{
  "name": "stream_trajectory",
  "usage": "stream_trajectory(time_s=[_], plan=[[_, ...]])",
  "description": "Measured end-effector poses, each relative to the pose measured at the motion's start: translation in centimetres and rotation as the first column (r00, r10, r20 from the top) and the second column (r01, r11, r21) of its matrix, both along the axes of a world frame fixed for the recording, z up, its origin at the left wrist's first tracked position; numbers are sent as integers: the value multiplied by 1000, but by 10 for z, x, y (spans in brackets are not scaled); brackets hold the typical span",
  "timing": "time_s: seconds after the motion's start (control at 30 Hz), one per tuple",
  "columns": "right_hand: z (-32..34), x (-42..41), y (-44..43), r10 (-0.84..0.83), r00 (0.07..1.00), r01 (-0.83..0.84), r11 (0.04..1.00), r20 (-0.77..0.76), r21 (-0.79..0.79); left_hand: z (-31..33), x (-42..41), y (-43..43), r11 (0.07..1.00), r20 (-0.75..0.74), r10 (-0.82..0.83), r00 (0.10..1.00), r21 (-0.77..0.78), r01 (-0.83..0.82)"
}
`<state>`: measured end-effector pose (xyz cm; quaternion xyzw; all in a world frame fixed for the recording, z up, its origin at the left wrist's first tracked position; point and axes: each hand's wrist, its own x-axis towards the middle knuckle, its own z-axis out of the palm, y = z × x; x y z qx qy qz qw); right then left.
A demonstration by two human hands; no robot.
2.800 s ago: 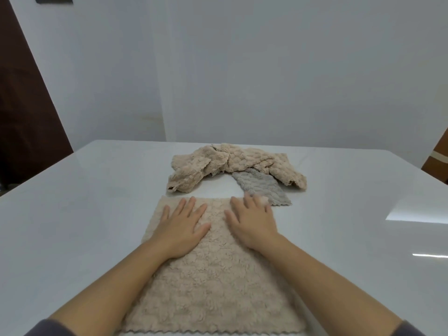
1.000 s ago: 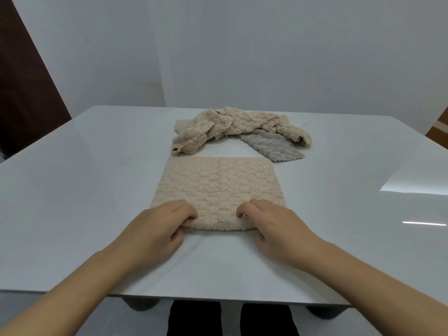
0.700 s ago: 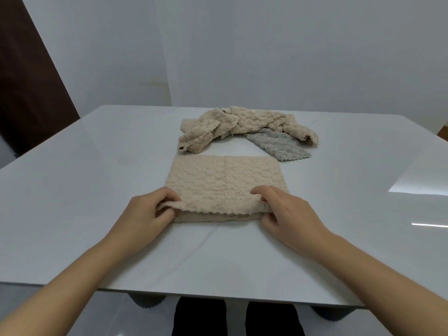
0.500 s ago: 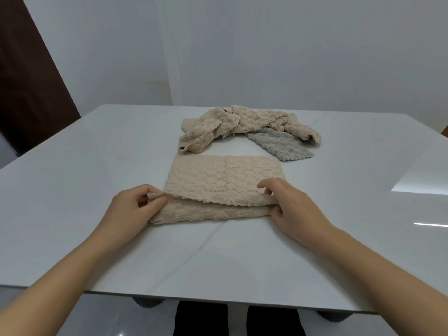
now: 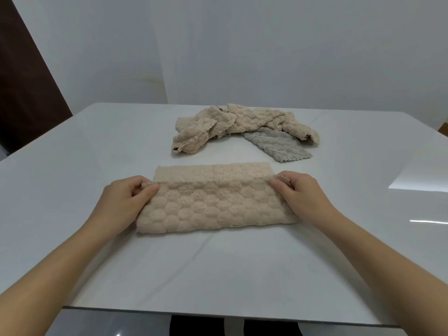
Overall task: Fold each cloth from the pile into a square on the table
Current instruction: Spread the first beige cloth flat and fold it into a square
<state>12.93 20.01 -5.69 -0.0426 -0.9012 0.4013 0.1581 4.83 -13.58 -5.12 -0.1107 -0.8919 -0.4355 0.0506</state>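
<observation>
While the beige cloth [image 5: 213, 204] lies on the surface [image 5: 72, 166] with its near half doubled over, my left hand [image 5: 123, 202] and right hand [image 5: 300, 195] each pinch an end of the upper layer's edge — a grip meant, I judge, to land it square. Beyond sits the tangled pile [image 5: 242, 124], a grey cloth [image 5: 278, 146] poking out — its count unclear, my fingertips under the fold hidden.
</observation>
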Motion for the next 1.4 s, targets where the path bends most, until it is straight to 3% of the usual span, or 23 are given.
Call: stream_trajectory(time_s=[0.23,0.37,0.5,0.8,0.87,0.93,1.0,1.07,1.13,1.23,1.3,1.4], plan=[[8,-51,-1,-110,994,108,986,12,127,0,-45,30,982,-146,104,984,-140,-125],[4,-77,-1,-155,987,136,941,37,309,-10,-63,43,954,-170,150,974,-235,-188],[-9,-90,-6,-213,977,191,881,2,432,-21,-66,51,886,-296,143,945,-388,-255],[-22,-94,-4,-243,964,263,845,-103,467,-30,-68,51,840,-369,147,918,-443,-313],[-24,-94,-4,-233,956,293,812,-181,504,-27,-69,49,815,-434,102,895,-479,-326],[-27,-95,-4,-223,948,313,772,-225,553,-21,-64,54,847,-516,-65,854,-481,-226],[-27,-95,-5,-245,948,319,742,-205,589,-17,-54,64,859,-414,-263,872,-512,17],[-21,-94,-5,-252,945,326,727,-207,604,-21,-45,74,788,-136,-374,917,-569,236],[-10,-90,-11,-208,955,296,742,-213,602,-30,-45,77,689,32,-378,925,-657,304],[3,-80,-43,-30,999,14,810,19,587,-32,-47,76,661,42,-365,930,-692,291],[-4,-75,-63,77,971,-198,790,225,581,-30,-45,76,655,37,-356,934,-703,277],[-19,-77,-67,93,924,-308,757,372,576,-31,-43,77,660,40,-329,944,-705,260]])
